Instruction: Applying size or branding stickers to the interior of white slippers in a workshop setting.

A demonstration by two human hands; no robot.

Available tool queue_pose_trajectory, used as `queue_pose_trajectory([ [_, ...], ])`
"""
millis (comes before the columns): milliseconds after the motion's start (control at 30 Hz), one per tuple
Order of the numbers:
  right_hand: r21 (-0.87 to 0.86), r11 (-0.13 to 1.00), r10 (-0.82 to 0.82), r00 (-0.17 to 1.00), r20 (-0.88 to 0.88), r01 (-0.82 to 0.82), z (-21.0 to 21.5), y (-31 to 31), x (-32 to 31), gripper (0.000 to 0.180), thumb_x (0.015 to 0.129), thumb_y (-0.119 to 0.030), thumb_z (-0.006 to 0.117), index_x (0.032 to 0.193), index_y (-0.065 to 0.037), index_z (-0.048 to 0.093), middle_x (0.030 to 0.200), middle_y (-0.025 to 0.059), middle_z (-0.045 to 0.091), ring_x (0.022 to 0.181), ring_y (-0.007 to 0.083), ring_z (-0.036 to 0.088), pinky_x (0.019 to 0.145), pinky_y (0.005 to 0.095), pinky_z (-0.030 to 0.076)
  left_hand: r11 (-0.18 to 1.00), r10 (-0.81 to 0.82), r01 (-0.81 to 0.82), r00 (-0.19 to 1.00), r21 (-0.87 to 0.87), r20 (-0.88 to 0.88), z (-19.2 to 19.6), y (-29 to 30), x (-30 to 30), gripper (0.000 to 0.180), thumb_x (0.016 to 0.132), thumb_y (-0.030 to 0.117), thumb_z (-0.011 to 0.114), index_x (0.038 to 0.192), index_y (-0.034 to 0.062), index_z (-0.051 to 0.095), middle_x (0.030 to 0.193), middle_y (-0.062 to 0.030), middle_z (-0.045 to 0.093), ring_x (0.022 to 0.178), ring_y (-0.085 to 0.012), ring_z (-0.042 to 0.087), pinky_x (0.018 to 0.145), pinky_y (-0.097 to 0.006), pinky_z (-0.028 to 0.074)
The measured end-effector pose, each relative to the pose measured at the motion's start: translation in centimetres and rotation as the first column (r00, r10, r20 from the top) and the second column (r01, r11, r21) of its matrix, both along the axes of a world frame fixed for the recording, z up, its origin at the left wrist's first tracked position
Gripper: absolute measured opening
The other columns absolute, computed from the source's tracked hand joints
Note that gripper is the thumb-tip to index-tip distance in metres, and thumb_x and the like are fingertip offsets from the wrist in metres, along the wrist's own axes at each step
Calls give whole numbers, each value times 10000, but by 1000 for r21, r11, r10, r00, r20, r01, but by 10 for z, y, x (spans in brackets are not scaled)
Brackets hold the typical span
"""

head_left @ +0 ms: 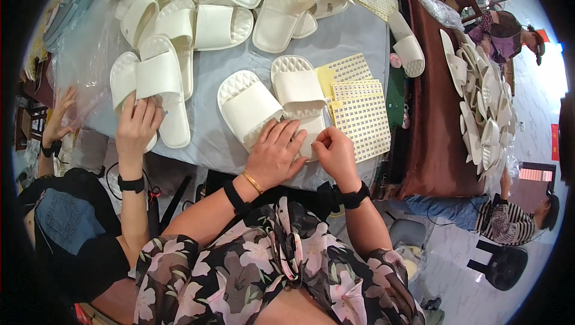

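Observation:
A pair of cream slide slippers lies in front of me on the grey table cover: a left slipper point(244, 105) and a right slipper point(297, 91), toes pointing away. My left hand point(277, 148) lies over the heel ends with its fingers stretched out, resting on the slippers. At the heel edge of the right slipper, my right hand point(335, 152) is closed in a pinch; anything between its fingertips is too small or hidden to make out. Yellow sheets of small printed stickers point(362, 122) are stacked just beyond my right hand, partly beside the right slipper.
A heap of cream slippers point(224, 26) covers the table's far side. At left, a co-worker's hand point(139, 121) touches another pair; their other hand is near clear plastic point(90, 55). On the right, a brown-covered table point(440, 157) bears more slippers point(488, 103), with people beside it.

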State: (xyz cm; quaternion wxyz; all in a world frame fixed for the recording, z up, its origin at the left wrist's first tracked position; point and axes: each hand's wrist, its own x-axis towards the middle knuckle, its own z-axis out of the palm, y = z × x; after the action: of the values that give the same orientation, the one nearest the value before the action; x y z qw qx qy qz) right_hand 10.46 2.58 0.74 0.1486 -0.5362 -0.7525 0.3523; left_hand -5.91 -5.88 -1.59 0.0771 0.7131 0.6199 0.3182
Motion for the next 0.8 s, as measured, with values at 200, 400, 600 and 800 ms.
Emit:
queue_pose_trajectory([
  [200, 163, 987, 7, 999, 32, -12, 6, -7, 0, 81, 818, -99, 654, 840, -28, 620, 783, 138, 626, 723, 325, 633, 634, 403, 496, 1000, -5, 5, 1000, 11, 9, 0, 0, -1, 533, 793, 329, 690, 1244, 73, 562, 1307, -138, 526, 1226, -302, 488, 1085, -462, 339],
  [400, 387, 910, 99, 985, 143, -148, 8, -21, -7, 60, 838, -117, 641, 845, -60, 627, 815, 126, 612, 731, 340, 618, 642, 428, 500, 1000, -1, 1, 1000, 12, 17, -2, -1, -1, 547, 776, 317, 704, 1244, 73, 561, 1302, -140, 528, 1226, -303, 488, 1083, -464, 341],
  [600, 350, 918, 99, 964, 246, -184, 10, -19, -10, 57, 846, -108, 620, 850, -59, 592, 810, 134, 600, 735, 350, 614, 638, 442, 499, 1000, -4, 4, 1000, 16, 20, 0, 0, -1, 535, 780, 317, 698, 1235, 69, 566, 1304, -142, 526, 1223, -305, 489, 1082, -465, 342],
  [800, 241, 922, 239, 936, 257, -302, 5, -9, 1, 84, 848, -58, 604, 898, -30, 544, 889, 172, 577, 787, 384, 600, 656, 450, 490, 1000, -7, 7, 1000, 13, 27, 0, 0, -1, 520, 793, 325, 682, 1227, 61, 570, 1301, -141, 524, 1222, -305, 487, 1082, -466, 343],
])
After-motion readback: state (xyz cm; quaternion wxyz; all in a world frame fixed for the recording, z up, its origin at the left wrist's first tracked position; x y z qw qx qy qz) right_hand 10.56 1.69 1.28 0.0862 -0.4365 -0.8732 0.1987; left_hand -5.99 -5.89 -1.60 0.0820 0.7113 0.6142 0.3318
